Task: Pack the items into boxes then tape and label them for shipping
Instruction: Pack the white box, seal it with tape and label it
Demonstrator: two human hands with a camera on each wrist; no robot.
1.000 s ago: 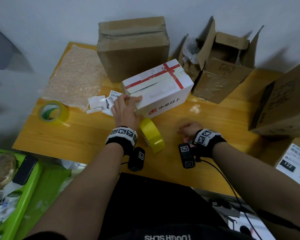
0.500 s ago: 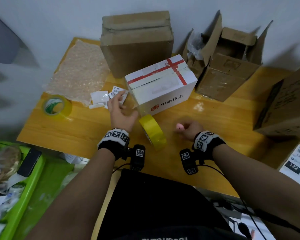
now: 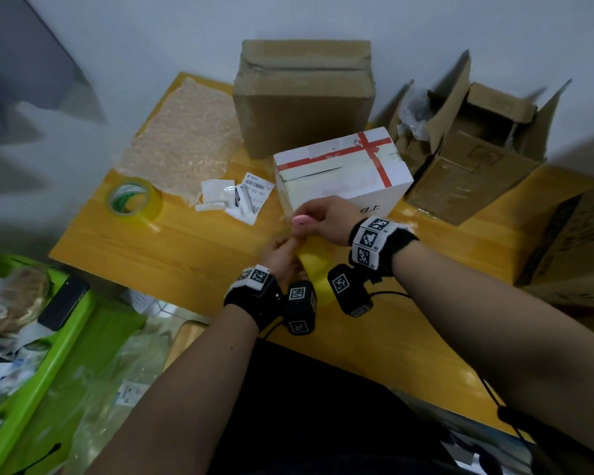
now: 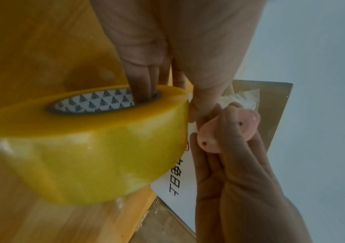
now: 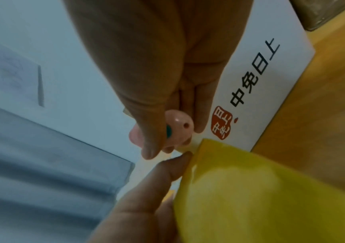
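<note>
Left hand (image 3: 282,257) grips the yellow tape roll (image 4: 88,144): fingers (image 4: 144,85) curled into the patterned core, thumb on the outer rim, roll held on edge just above the wooden table (image 3: 186,248), near the front edge

Right hand (image 3: 323,219) sits just beyond it, fingers closed round a small pink cutter (image 4: 227,131) with dark dots, its tip right at the roll's rim beside the left thumb; a bit of crumpled clear tape shows at that spot in the left wrist view, whether the cutter touches it I cannot tell

White box (image 3: 343,173) with red ribbon print and black characters on its side stands directly behind both hands, flaps down, mid-table

Left of the box: a few white label slips and backing strips (image 3: 234,197), one with a barcode. Further left, a second tape roll with green core (image 3: 132,199) lies flat, next to a sheet of bubble wrap (image 3: 186,142)

Behind the white box: closed brown carton (image 3: 306,97) against the wall. To its right an open brown carton (image 3: 474,152) tipped on its side, flaps splayed

Far right edge: another brown carton (image 3: 576,241), partly out of frame
</note>
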